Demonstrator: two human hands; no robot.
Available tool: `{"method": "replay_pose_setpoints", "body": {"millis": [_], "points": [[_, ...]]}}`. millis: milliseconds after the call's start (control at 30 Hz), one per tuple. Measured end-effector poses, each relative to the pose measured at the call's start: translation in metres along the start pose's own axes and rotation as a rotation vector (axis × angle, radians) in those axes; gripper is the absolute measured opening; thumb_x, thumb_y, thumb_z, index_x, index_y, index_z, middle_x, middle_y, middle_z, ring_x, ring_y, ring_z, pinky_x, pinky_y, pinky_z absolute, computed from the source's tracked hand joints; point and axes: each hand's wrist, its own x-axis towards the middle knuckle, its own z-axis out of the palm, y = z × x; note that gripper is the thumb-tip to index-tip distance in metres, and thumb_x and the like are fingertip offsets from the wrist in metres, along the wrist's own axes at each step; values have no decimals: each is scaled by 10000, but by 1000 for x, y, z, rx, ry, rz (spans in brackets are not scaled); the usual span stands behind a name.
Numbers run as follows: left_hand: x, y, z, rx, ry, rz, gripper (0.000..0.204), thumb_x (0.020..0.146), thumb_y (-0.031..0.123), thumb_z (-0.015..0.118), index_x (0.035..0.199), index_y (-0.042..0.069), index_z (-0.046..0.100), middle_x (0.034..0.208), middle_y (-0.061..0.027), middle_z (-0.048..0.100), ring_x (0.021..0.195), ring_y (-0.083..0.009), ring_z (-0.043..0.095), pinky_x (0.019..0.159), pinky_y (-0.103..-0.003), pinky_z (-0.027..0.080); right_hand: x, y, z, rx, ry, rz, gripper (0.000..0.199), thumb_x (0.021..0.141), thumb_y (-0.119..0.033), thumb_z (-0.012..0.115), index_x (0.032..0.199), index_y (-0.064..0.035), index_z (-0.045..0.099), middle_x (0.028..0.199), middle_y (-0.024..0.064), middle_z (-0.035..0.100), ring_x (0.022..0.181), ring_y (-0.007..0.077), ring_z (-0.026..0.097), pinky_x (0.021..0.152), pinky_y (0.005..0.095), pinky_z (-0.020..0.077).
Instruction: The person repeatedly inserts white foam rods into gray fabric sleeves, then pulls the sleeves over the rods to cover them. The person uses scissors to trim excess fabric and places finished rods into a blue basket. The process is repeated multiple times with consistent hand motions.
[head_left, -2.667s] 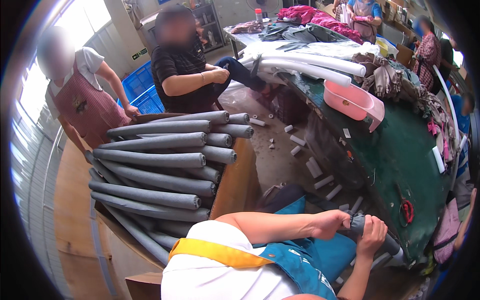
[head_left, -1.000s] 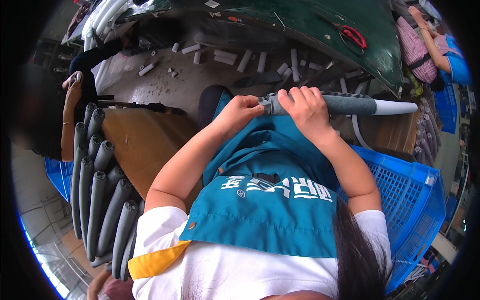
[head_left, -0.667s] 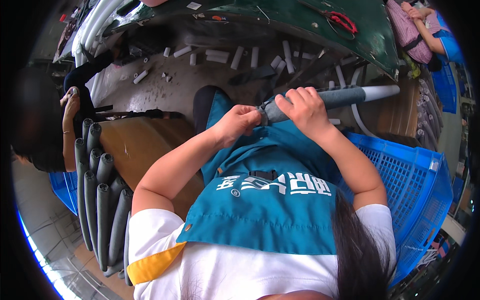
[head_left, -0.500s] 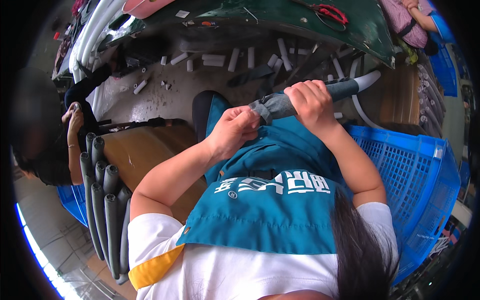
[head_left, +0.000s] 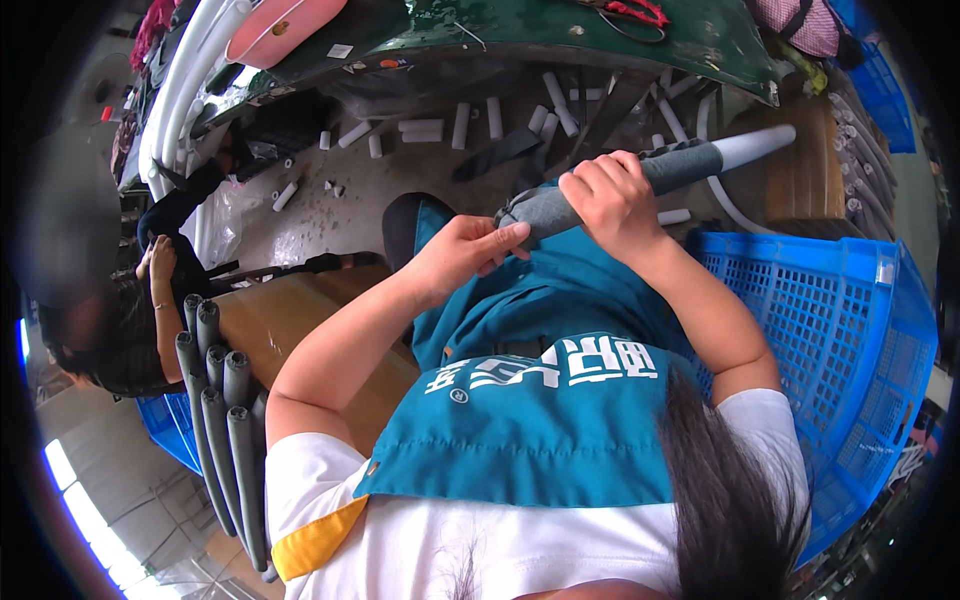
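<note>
Head view: the grey sleeve (head_left: 610,190) sits partway along the white tube (head_left: 755,145), held up in front of my chest above my teal apron (head_left: 540,400). My right hand (head_left: 615,200) grips around the sleeved tube; my left hand (head_left: 460,255) pinches the sleeve's loose end. If my grip slackens, the sleeve could bunch, or the tube could drop beside the blue crate (head_left: 850,330).

You see bright, even daylight. White glare low at left edge. Soft shadows. Edges bend round, corners black. Middle sharp, rim blurry.
</note>
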Motion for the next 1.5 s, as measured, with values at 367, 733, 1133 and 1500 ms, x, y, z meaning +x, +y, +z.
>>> {"method": "replay_pose_setpoints", "body": {"millis": [367,733,1133,1500], "points": [[2,-12,-9,-108,-122,-122,423,943,427,596,867,16,660,688,6,555,617,-82,415,571,-225,374,-2,-5,-2,48,-66,-48,41,778,-101,634,793,-113,599,734,27,569,747,187,592,799,367,462],[-3,-11,-12,-273,-270,-72,403,984,378,543,997,-1,680,714,31,478,650,-81,393,597,-227,367,-5,-4,-6,197,-121,3,236,684,-61,700,906,-76,622,823,69,616,822,248,623,836,401,447],[-6,-1,-2,-87,-57,-43,420,842,425,731,779,11,693,655,13,575,586,-74,414,566,-224,375,1,-32,-5,205,-145,8,299,780,-38,631,1079,-53,624,851,82,617,836,249,627,858,429,449],[-23,-26,-2,-53,-169,18,360,920,354,662,849,7,727,601,53,487,567,-46,334,510,-235,260,-11,-65,5,467,-97,91,378,667,-122,760,998,-39,595,830,102,609,797,294,640,767,400,480]]}}
